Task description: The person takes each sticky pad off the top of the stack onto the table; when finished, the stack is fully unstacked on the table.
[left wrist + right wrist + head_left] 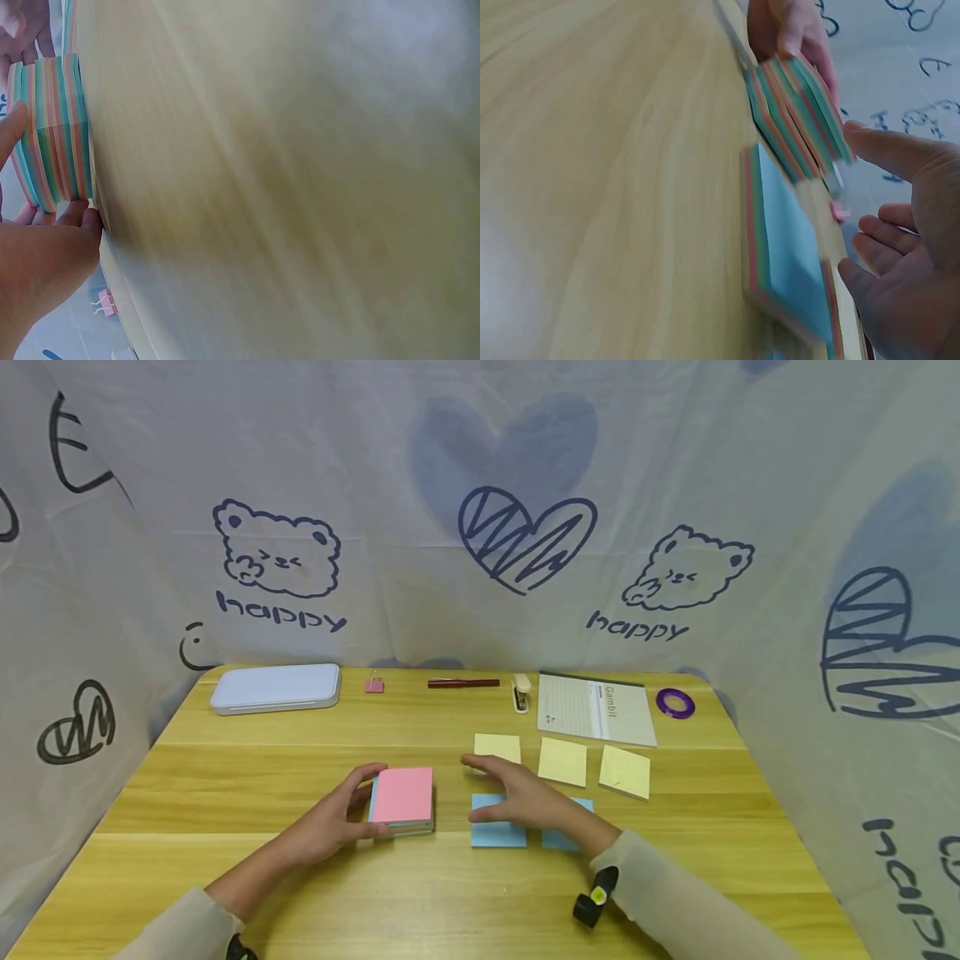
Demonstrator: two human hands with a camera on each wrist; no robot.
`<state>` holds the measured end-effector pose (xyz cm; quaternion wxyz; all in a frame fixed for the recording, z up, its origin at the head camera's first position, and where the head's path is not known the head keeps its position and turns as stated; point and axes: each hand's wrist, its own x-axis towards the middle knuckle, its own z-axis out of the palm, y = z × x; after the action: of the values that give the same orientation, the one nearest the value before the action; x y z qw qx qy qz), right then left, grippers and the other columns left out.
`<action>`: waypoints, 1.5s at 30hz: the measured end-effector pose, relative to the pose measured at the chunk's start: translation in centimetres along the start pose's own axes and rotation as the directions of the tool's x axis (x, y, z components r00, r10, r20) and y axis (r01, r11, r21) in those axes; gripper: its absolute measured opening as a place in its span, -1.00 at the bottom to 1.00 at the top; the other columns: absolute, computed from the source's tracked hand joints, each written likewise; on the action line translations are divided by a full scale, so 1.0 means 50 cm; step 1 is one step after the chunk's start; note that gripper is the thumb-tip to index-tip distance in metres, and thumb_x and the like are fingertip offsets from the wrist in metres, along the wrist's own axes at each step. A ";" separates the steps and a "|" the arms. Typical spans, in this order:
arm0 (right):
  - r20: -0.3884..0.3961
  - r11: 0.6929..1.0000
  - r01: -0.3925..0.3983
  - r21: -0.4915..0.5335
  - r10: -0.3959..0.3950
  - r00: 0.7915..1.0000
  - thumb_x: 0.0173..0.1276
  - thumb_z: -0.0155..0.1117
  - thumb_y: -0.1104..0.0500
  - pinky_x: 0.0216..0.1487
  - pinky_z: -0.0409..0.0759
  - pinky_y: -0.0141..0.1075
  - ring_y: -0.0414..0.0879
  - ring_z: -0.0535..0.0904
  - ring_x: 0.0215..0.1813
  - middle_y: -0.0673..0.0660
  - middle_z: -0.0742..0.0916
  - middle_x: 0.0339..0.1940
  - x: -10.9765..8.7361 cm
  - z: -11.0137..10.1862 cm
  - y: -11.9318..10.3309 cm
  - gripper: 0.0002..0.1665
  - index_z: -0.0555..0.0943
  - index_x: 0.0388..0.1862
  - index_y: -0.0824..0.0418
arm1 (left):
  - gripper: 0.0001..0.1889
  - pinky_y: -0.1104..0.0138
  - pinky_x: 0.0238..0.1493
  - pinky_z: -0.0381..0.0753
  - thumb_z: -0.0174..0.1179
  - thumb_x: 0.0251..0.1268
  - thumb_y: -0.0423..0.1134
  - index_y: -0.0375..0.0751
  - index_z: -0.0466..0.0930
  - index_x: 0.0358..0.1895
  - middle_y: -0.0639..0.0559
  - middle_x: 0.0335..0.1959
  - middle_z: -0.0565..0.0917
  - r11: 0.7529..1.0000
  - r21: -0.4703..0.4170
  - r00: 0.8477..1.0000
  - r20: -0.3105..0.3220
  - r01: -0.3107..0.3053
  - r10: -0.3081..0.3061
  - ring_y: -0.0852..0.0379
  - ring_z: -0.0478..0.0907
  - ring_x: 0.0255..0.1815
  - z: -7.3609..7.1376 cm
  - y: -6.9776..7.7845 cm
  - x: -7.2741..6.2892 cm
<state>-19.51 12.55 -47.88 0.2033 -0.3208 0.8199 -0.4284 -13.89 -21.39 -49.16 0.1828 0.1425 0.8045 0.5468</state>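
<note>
My left hand (333, 814) grips a stack of sticky note pads (403, 795) from the left, thumb on the near side and fingers on the far side. The top sheet is pink; striped, multicoloured edges show in the left wrist view. To its right, my right hand (525, 797) hovers with fingers spread and holds nothing. Below it lies a blue-topped sticky note pad (497, 835), and a second blue-topped pad (558, 841) is partly hidden by the right wrist. Behind are three yellow-topped pads, the left one (497, 745) partly covered by the right hand.
Along the wooden table's (420, 902) back edge lie a white case (276, 687), a pink binder clip (374, 686), a dark red pen (463, 683), a stapler (521, 693), a notepad (570, 706) and a purple tape roll (662, 703). A printed curtain (390, 560) hangs behind.
</note>
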 end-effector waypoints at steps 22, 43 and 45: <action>-0.036 0.995 0.006 -0.095 -0.009 0.999 0.22 0.60 -0.14 0.47 0.46 -0.18 0.00 0.38 0.54 0.10 0.41 0.58 0.074 0.081 -0.045 0.17 0.22 0.64 0.21 | -0.04 -0.22 0.46 0.27 0.42 0.35 -0.13 -0.14 -0.05 0.63 -0.29 0.64 0.10 1.000 0.000 1.000 0.009 -0.016 0.016 -0.36 0.10 0.61 -0.001 0.001 0.002; -0.052 0.996 -0.003 0.087 0.008 0.999 0.28 0.58 -0.03 0.46 0.46 -0.10 0.15 0.44 0.50 0.11 0.40 0.58 0.066 0.077 -0.045 0.08 0.22 0.63 0.22 | -0.03 -0.26 0.49 0.20 0.42 0.35 -0.11 -0.17 -0.06 0.63 -0.29 0.64 0.09 1.000 0.008 1.000 0.005 -0.010 0.010 -0.37 0.06 0.63 0.000 0.001 -0.001; -0.051 0.994 -0.003 0.112 0.008 0.999 0.29 0.58 -0.01 0.47 0.46 -0.09 0.16 0.44 0.50 0.12 0.40 0.57 0.062 0.073 -0.043 0.07 0.21 0.63 0.22 | -0.03 -0.24 0.49 0.20 0.42 0.35 -0.12 -0.18 -0.05 0.63 -0.29 0.64 0.12 1.000 0.008 1.000 0.001 -0.007 0.007 -0.37 0.07 0.62 0.000 0.003 -0.001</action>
<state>-18.74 7.36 -48.25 0.2010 -0.2956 0.8005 -0.4811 -13.83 -21.36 -49.03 0.1805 0.1464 0.8062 0.5441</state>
